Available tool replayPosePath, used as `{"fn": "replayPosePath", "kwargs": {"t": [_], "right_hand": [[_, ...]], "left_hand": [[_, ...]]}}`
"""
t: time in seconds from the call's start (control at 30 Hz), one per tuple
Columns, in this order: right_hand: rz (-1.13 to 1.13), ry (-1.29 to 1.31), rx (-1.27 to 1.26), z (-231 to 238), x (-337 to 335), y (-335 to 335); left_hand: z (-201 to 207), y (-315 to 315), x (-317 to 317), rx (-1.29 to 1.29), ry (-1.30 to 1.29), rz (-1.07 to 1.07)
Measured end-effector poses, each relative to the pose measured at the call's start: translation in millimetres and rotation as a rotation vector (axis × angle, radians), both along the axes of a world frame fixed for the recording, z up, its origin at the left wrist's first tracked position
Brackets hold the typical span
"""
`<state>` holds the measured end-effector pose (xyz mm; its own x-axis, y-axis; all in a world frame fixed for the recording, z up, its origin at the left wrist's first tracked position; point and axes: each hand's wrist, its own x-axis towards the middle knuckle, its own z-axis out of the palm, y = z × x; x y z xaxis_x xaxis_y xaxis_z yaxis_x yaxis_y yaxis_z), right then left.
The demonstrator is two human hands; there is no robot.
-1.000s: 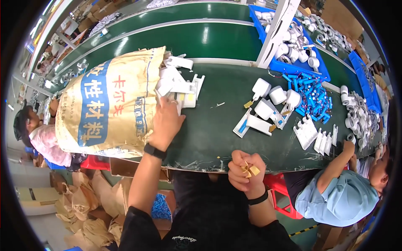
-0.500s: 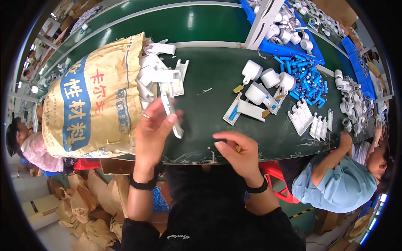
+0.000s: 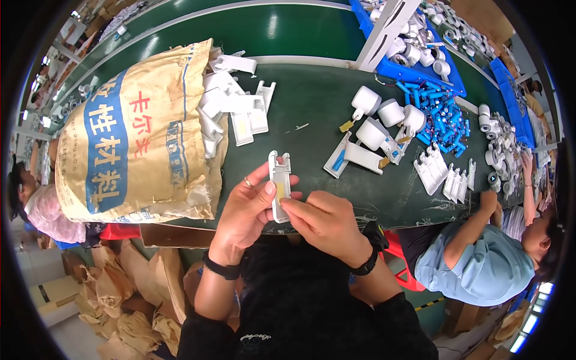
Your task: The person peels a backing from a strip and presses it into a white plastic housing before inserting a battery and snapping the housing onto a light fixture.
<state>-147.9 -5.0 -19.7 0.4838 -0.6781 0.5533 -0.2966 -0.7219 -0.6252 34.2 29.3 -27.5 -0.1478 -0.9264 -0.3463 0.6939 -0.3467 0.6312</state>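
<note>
My left hand (image 3: 243, 213) holds a long, narrow white plastic shell (image 3: 274, 207) upright between thumb and fingers, its hollow side showing. Inside lies a pale yellow strip (image 3: 280, 191). The fingers of my right hand (image 3: 330, 222) are pressed together, their tips touching the shell's lower right side beside the strip; whatever they may pinch is hidden. Similar white shells (image 3: 258, 114) spill from the mouth of a large tan sack (image 3: 150, 162) on the left.
White rounded heads (image 3: 372, 133) with tan tabs lie right of centre on the dark green table (image 3: 312, 90). Behind them are blue cylindrical cells (image 3: 441, 114) and a blue tray (image 3: 414, 77) of white parts. White brackets (image 3: 431, 171) lie nearer a co-worker in light blue (image 3: 474, 261).
My left hand has brought the white shell away from the sack toward me and turned it hollow side up. My right hand has moved left to meet it, fingers now closed.
</note>
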Motion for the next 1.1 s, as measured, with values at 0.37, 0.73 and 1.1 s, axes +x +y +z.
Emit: {"fn": "replayPosePath", "kwargs": {"t": [0.37, 0.73, 1.1], "right_hand": [[0.016, 0.186, -0.082, 3.1, -8.2, 7.5], [0.081, 0.101, -0.088, 9.7, -17.1, -1.5], [0.042, -0.090, -0.029, -7.1, -8.7, -1.3]], "left_hand": [[2.9, -0.3, -2.8, -0.026, -0.070, -0.007], [11.9, -5.5, -2.1, -0.022, -0.007, -0.104], [13.0, -8.5, -3.1, -0.018, -0.070, -0.173]]}}
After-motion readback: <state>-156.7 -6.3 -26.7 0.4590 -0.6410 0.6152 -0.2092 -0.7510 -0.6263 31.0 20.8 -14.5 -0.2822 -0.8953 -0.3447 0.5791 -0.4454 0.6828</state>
